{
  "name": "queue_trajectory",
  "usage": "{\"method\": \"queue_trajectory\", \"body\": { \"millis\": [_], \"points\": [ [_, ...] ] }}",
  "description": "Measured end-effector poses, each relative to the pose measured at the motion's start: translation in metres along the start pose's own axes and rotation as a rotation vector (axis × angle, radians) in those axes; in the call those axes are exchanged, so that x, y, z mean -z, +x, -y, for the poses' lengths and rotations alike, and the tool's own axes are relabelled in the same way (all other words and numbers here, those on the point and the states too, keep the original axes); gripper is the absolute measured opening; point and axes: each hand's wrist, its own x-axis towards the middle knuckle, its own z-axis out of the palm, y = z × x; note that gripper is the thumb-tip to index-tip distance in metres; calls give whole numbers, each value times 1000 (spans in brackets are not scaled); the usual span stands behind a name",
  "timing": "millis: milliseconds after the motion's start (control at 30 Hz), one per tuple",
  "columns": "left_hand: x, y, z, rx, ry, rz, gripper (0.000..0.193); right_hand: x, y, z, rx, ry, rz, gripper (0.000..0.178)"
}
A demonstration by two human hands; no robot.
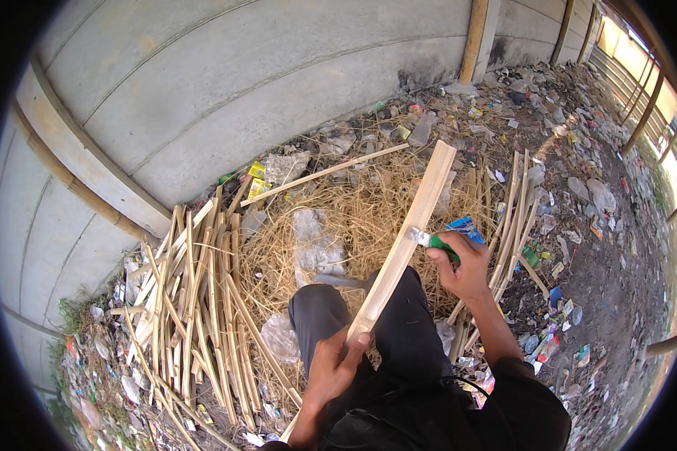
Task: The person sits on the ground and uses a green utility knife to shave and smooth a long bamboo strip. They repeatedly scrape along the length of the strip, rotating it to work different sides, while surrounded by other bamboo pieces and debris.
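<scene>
Bamboo strip point(400, 244), one: slanted between dark-trousered knees point(320, 310). Left hand point(335, 368): closed round strip's near end. Right hand point(462, 267): fingers wrapped round green-handled tool point(436, 243), metal end at strip's mid-length. Strip pile point(195, 301), left; smaller strip bundle point(515, 214), right; straw-coloured shavings point(372, 199) between.

Looking down and forward from the head now, fisheye-wide, close above the bamboo strip point(396, 255), taking in the concrete panel wall point(203, 83), far left.
</scene>
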Motion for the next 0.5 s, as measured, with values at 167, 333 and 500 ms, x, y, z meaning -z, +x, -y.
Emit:
{"method": "queue_trajectory", "body": {
  "millis": [167,333,500],
  "points": [
    [1,-19,15,35,-20,44,42,25,28,-37,-131,-60,-35,26],
    [3,-20,18,44,-25,93,43,29,40,-69,-227,-130,-157,31],
    [12,-29,22,87,31,148,40,44,45,-116,-263,-64,-393,37]
  ]
}}
